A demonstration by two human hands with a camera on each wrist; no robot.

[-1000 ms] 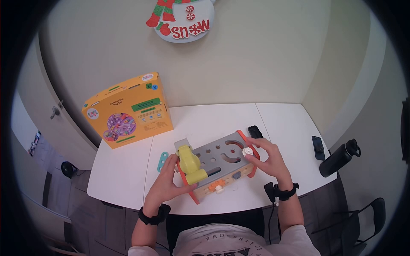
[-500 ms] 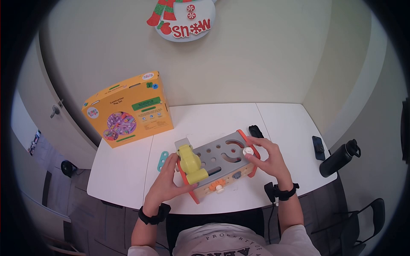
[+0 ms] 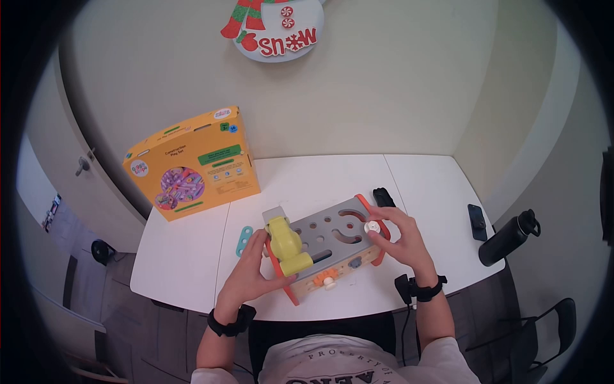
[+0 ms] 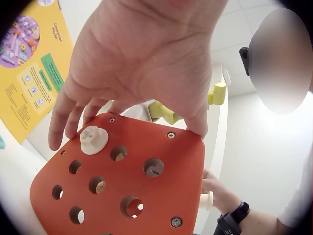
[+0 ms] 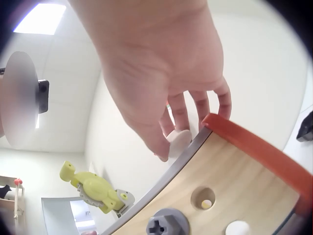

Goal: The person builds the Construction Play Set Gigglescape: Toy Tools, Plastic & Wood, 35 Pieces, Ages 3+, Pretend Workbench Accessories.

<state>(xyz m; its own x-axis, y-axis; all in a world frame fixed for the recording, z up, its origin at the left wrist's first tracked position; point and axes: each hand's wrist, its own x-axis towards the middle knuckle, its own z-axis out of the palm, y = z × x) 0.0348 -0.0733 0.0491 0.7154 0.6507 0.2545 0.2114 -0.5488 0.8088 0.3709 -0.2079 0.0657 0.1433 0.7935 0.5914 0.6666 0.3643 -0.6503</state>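
A toy workbench (image 3: 329,240) with a grey holed top and red end panels lies slanted across the white table. My left hand (image 3: 251,275) spans its left end; in the left wrist view, that hand (image 4: 142,63) holds the red panel (image 4: 122,181) between thumb and fingers. A yellow-green toy saw (image 3: 284,243) lies on top beside it. At the right end my right hand (image 3: 406,243) grips the bench; in the right wrist view, its thumb touches a white round piece (image 5: 180,143) and its fingers reach over the red panel (image 5: 259,147).
A yellow box (image 3: 198,160) stands at the back left. A teal holed strip (image 3: 244,241) lies left of the bench, a black object (image 3: 383,197) behind its right end. A phone (image 3: 476,222) and black bottle (image 3: 508,238) are at the right edge.
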